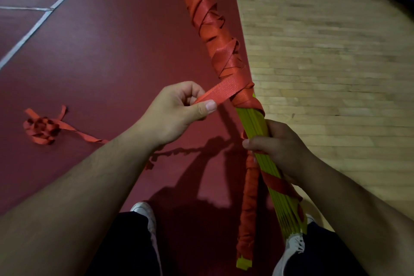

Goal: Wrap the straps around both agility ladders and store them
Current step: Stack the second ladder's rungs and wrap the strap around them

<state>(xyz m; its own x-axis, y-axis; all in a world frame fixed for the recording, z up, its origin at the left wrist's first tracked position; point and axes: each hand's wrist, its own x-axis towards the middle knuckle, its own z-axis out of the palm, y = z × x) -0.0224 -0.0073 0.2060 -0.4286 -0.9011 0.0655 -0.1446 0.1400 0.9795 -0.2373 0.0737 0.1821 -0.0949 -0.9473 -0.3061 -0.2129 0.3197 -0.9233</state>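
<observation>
Seen from above, a person stands with two pale shoes [145, 210] and dark trouser legs nearest the viewer, below both hands. Between the feet hangs the near end of an agility ladder [251, 119], its yellow-green rungs gathered into one long bundle that slants up and away. The right hand [275, 148] grips the bundle around its middle, fingers curled round the rungs. Just beyond it and to the left, the left hand [177, 110] pinches an orange strap [221, 92] between thumb and forefinger, drawing it taut out from the bundle. Beyond the hands the strap is wound in rough, overlapping turns along most of the far half; below the right hand a few looser turns show. Left of the left hand, a loose heap of strap [42, 129] lies on the dark red floor [100, 51], a tail running toward the left forearm. Right of the right hand is pale wooden flooring [324, 51]. Wrapping of one ladder appears to be midway. The next move likely calls for passing the taut strap round the bare rungs beside the right hand, keeping tension so the turns do not slip; no second ladder is in view
</observation>
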